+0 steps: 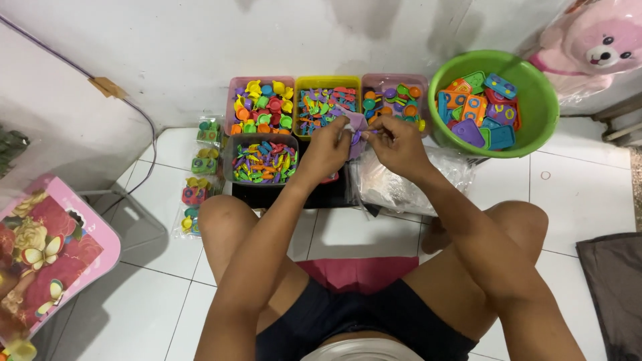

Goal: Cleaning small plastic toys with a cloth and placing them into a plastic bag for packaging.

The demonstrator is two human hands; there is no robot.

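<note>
Just in front of the yellow tray of mixed toy bits, the left hand and right hand both pinch a small purple piece, seemingly mid-assembly; next likely needs a steady press together.

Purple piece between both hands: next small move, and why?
Probably seat the small part into the purple piece. The left hand and right hand both pinch it above the trays, nothing is set down, and the right fingertips meet it at its edge, so the fit looks unfinished.
</note>
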